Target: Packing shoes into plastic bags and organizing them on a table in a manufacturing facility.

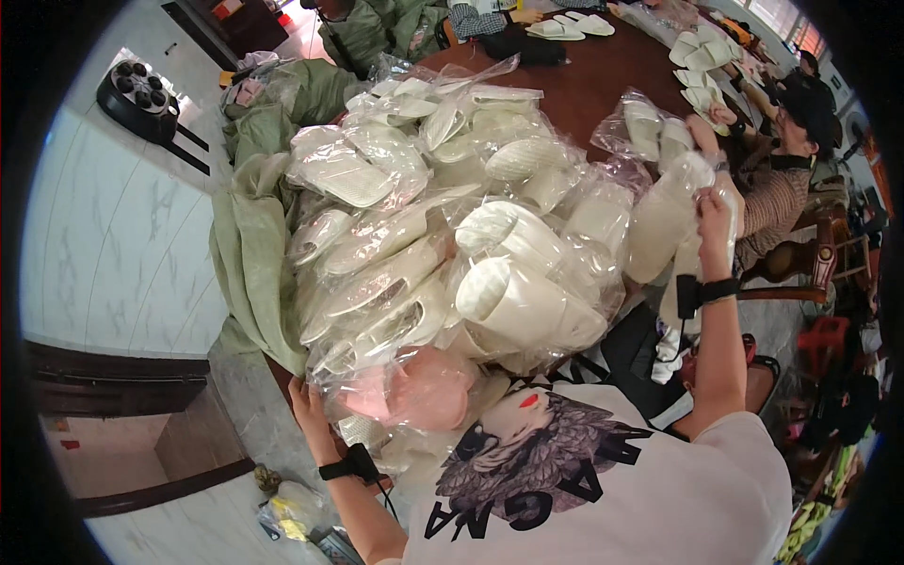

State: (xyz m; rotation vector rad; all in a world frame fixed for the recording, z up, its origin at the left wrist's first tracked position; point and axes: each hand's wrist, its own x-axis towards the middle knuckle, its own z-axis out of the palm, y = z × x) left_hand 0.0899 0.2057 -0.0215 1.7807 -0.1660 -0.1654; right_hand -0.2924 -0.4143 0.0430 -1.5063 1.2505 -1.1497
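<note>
My right hand is closed round a cream slipper in clear plastic, raised at the right side of the pile. Its fingers show from the back and partly cover the slipper. At the pile's near left corner, my left hand rests by the table edge with its fingers stretched out, beside a bag of pink slippers. A large heap of cream slippers in clear bags lies between my hands. Two bagged slippers stick up near its middle, soles and openings toward me.
A green sack hangs along the left edge of the brown table. Across it, a person sits at the right by unbagged slippers; another person's hand is at the far side. A red stool stands at right.
</note>
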